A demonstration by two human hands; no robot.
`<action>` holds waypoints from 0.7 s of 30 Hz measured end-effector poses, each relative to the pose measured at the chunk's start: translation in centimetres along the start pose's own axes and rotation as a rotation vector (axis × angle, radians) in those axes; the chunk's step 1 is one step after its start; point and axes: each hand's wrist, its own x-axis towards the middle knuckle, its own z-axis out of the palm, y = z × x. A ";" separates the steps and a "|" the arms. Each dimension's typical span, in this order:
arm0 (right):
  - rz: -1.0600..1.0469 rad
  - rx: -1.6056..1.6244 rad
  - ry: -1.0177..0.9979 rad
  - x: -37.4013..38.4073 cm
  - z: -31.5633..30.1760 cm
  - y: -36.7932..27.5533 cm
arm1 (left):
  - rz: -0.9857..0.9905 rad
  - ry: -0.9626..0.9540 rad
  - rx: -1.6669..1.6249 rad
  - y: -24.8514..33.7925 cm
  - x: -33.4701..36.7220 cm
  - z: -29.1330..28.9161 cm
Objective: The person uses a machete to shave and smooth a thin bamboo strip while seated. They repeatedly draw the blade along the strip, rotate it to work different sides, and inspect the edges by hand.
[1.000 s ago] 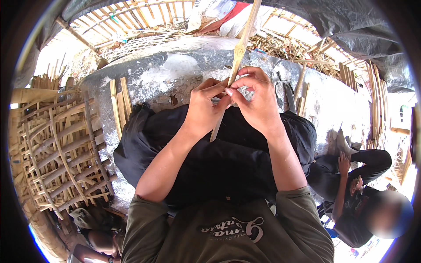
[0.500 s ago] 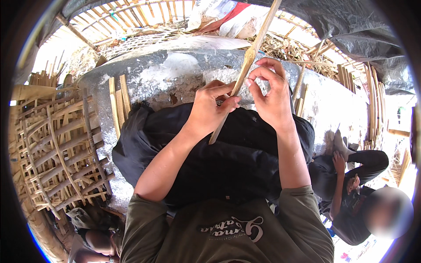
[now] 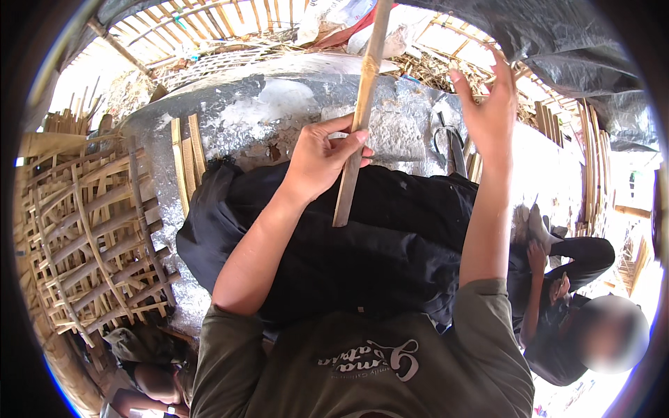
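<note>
The left hand is wrapped around a long bamboo strip, thumb and fingers pinching it a bit above its lower end, so the strip runs from just below that hand up and slightly right, past the top of the view. The right hand is up and off to the right of the strip, fingers spread wide and loose, holding nothing and not touching the bamboo at all. Under both hands is the person's lap in dark trousers, and beyond the hands there's a silvery tarp on the ground. Left of the left hand, a few short bamboo slats lie on the tarp, and farther left sits a woven bamboo lattice. Down to the right of the right arm another person sits nearby.
</note>
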 end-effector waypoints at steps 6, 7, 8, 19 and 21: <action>-0.125 0.483 -0.407 -8.0 0.7 -6.2 | 0.057 0.111 -0.073 0.4 0.4 -0.6; -0.107 0.537 -0.455 -8.9 0.9 -6.5 | 0.063 0.131 -0.051 0.3 0.4 -0.7; -0.114 0.548 -0.465 -9.5 1.0 -7.1 | 0.070 0.150 -0.028 0.3 0.3 -0.6; -0.181 0.462 -0.398 -11.2 1.7 -9.7 | 0.123 0.207 0.022 -0.2 0.5 -0.6; -0.200 0.472 -0.384 -11.4 2.1 -9.6 | 0.163 0.214 0.033 -0.6 0.5 -0.5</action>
